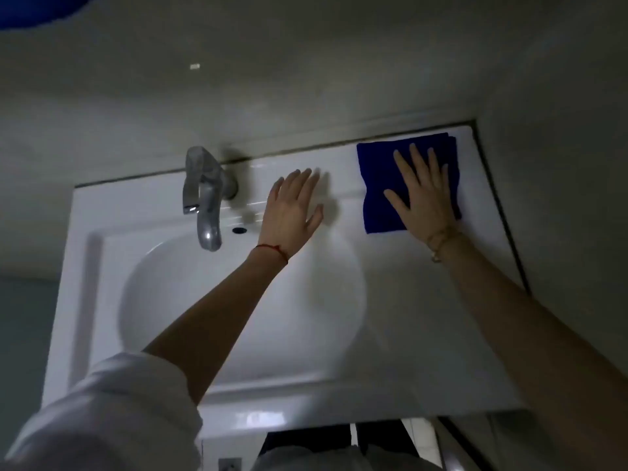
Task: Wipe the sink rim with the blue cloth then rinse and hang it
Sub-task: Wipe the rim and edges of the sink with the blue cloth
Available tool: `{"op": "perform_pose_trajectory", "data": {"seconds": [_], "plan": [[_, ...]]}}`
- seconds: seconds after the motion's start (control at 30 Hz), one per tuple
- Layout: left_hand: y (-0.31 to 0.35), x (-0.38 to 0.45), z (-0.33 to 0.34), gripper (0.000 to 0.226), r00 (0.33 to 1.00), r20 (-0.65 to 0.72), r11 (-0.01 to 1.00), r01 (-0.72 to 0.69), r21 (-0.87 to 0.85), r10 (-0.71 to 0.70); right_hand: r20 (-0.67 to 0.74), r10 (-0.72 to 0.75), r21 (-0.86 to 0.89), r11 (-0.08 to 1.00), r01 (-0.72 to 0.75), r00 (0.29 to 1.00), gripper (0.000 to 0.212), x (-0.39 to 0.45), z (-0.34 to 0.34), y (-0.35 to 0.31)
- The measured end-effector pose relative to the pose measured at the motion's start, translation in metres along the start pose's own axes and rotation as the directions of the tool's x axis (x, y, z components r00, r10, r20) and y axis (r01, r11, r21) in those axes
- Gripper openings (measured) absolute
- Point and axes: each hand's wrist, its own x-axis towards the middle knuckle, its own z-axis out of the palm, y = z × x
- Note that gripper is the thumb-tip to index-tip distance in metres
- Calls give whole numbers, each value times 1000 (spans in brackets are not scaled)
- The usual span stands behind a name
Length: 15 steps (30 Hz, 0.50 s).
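A folded blue cloth (380,178) lies flat on the far right corner of the white sink rim (407,266). My right hand (423,195) presses flat on the cloth with its fingers spread, covering the cloth's right half. My left hand (292,207) rests flat and empty on the back rim, between the cloth and the chrome tap (204,195). The oval basin (238,300) lies below both hands, partly hidden by my left forearm.
The sink fits into a corner: a wall runs along its back edge and another along its right edge (503,212). A small overflow hole (239,230) sits beside the tap spout. A blue object (40,8) shows at the top left.
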Motion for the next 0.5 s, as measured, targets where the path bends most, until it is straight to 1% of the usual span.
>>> {"op": "perform_pose_trajectory", "data": {"seconds": [0.07, 0.17, 0.33, 0.37, 0.4, 0.5], "plan": [[-6, 16, 4, 57, 999, 39, 999, -36, 12, 35, 20, 21, -45, 999, -20, 1000, 65, 13, 10, -4], [-11, 36, 14, 57, 996, 36, 996, -87, 16, 87, -25, 48, -165, 985, -52, 999, 64, 17, 32, -13], [-19, 54, 32, 55, 987, -29, 987, -159, 26, 159, -41, -64, -195, 979, 55, 997, 61, 17, 28, 20], [-21, 56, 35, 55, 985, -46, 986, -166, 25, 167, -54, -44, -179, 983, 34, 998, 60, 18, 26, 25], [-23, 58, 38, 55, 981, -72, 984, -179, 24, 180, -89, 3, -155, 988, -16, 996, 60, 19, 24, 28], [-31, 58, 46, 53, 966, -127, 974, -220, 51, 225, -191, 199, -69, 974, -216, 961, 62, 28, 30, 11]]}}
